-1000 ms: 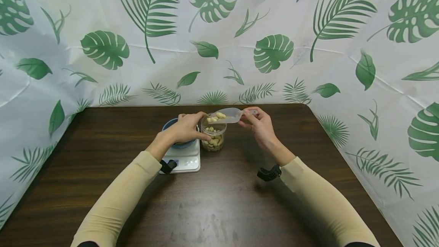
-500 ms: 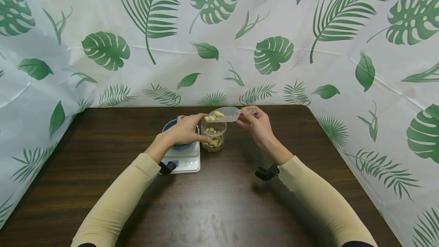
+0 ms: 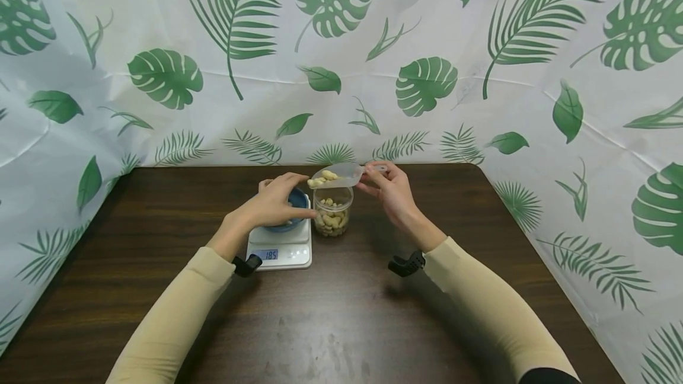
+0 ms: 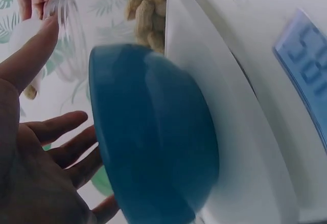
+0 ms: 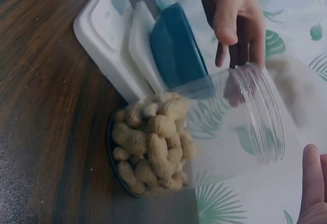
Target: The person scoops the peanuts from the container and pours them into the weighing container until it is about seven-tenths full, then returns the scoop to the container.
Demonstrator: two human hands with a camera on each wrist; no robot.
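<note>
My right hand [image 3: 393, 193] pinches the handle of a translucent plastic scoop [image 3: 349, 175] with several unshelled peanuts [image 3: 323, 178] lying in it. The scoop hangs level over the mouth of a clear jar [image 3: 342, 199], its tip pointing left. Peanuts [image 5: 156, 142] fill the jar's lower part in the right wrist view. Over the blue bowl [image 4: 153, 132] reaches my left hand [image 3: 272, 201], fingers spread and thumb close to the jar's rim. The bowl stands on a white kitchen scale [image 3: 292, 255], just left of the jar; the left hand partly hides its contents.
The scale's lit display [image 3: 267, 255] shows digits. All of this stands on a dark wooden table [image 3: 341, 313], towards its back edge. Behind it hangs a white sheet [image 3: 363, 153] printed with green leaves.
The loaded scoop has moved left in my right hand, from above the jar towards the bowl. My left hand has drawn back left from the jar's rim, uncovering more of the bowl and the display.
</note>
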